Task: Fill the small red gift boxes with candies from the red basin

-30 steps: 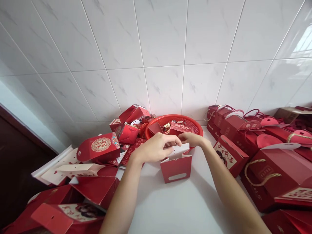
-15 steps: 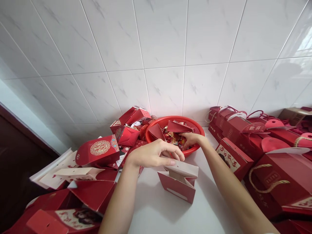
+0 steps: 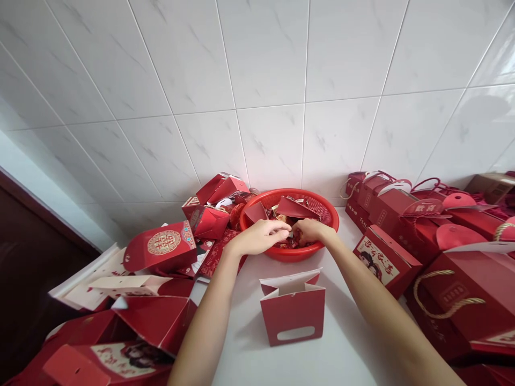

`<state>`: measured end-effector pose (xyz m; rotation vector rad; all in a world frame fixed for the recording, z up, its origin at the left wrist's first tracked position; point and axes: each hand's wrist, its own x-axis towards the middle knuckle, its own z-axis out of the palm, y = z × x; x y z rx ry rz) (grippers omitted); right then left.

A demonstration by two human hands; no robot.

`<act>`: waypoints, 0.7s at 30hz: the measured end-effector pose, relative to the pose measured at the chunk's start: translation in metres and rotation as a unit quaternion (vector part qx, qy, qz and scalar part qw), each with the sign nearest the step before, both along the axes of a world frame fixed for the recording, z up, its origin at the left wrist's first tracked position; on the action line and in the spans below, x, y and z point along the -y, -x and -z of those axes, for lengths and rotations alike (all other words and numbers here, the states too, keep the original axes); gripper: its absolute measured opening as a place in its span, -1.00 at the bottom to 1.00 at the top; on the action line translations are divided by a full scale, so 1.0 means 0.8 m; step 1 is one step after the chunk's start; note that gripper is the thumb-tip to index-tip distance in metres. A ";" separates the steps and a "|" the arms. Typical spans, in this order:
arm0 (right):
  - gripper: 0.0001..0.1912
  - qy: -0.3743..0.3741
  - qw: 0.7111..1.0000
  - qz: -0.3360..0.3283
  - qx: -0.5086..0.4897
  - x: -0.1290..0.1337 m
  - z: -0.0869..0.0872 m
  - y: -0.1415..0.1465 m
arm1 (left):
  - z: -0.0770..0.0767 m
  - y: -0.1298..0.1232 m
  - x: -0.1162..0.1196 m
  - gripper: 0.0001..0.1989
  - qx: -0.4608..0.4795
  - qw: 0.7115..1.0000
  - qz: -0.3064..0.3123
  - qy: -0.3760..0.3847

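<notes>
A red plastic basket [image 3: 330,214] stands against the wall, with wrapped sweets [image 3: 284,242] and red card pieces in it. My left hand [image 3: 263,236] is over the basket's front left edge, fingers together; whether it holds anything is hidden. My right hand [image 3: 309,231] reaches into the basket with its fingers curled down among the sweets, and what they grip is too small to make out. Nearer to me, a small red box [image 3: 293,313] stands upright on the white table [image 3: 257,364], its top open and a pale oval on its front. Neither hand touches it.
Red boxes and paper bags [image 3: 159,249] are heaped on the left. On the right, rows of red gift boxes [image 3: 462,289] with rope handles stand beside a box with a printed picture [image 3: 378,262]. A tiled wall [image 3: 269,145] rises behind.
My left hand has let go of the small box and moved up to the basket, near my right hand. The box now stands by itself, turned more to face me.
</notes>
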<state>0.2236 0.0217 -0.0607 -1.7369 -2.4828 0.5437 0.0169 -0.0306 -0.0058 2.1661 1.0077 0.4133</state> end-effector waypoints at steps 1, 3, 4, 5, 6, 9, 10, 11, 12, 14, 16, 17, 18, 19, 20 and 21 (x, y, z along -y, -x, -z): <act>-0.76 0.002 1.000 0.002 -0.003 0.001 -0.002 0.000 | 0.005 -0.003 -0.006 -0.63 -0.016 1.000 -0.013 -0.020; -0.76 0.005 1.000 0.006 -0.007 0.003 -0.005 0.000 | 0.011 -0.010 -0.014 -0.66 -0.040 0.998 -0.024 -0.046; -0.77 0.002 1.000 0.007 -0.009 0.004 -0.006 0.000 | 0.012 -0.014 -0.015 -0.66 -0.051 0.997 -0.024 -0.057; -0.78 -0.003 1.000 0.007 -0.011 0.005 -0.007 -0.001 | 0.013 -0.018 -0.016 -0.66 -0.064 0.996 -0.022 -0.066; -0.80 -0.010 1.000 0.008 -0.016 0.005 -0.007 -0.002 | 0.012 -0.021 -0.015 -0.65 -0.077 0.994 -0.021 -0.075; -0.87 -0.028 0.998 0.017 -0.059 0.006 -0.007 -0.007 | 0.012 -0.027 -0.014 -0.64 -0.101 0.990 -0.027 -0.090; -0.89 -0.031 0.996 0.021 -0.080 0.006 -0.007 -0.009 | 0.013 -0.028 -0.014 -0.64 -0.106 0.990 -0.029 -0.090; -0.90 -0.035 0.994 0.023 -0.105 0.006 -0.006 -0.010 | 0.014 -0.029 -0.015 -0.64 -0.116 0.989 -0.028 -0.084; -0.91 -0.041 0.990 0.024 -0.133 0.006 -0.006 -0.011 | 0.016 -0.029 -0.016 -0.65 -0.130 0.988 -0.026 -0.075; -0.92 -0.065 0.979 0.037 -0.189 0.005 -0.004 -0.012 | 0.021 -0.031 -0.019 -0.66 -0.159 0.985 -0.025 -0.056; -0.93 -0.093 0.964 0.072 -0.238 0.003 -0.002 -0.013 | 0.024 -0.036 -0.022 -0.64 -0.177 0.982 -0.035 -0.048; -0.93 -0.108 0.956 0.095 -0.256 0.002 -0.001 -0.013 | 0.026 -0.039 -0.024 -0.62 -0.187 0.980 -0.039 -0.047; -0.93 -0.123 0.948 0.119 -0.268 0.001 0.000 -0.014 | 0.027 -0.043 -0.026 -0.59 -0.206 0.977 -0.041 -0.046; -0.93 -0.139 0.941 0.141 -0.275 0.001 0.001 -0.015 | 0.027 -0.048 -0.028 -0.56 -0.233 0.971 -0.039 -0.042; -0.92 -0.153 0.933 0.163 -0.281 0.000 0.001 -0.016 | 0.028 -0.053 -0.031 -0.55 -0.262 0.964 -0.037 -0.036; -0.91 -0.166 0.925 0.187 -0.285 0.000 0.002 -0.017 | 0.029 -0.057 -0.034 -0.54 -0.288 0.957 -0.035 -0.028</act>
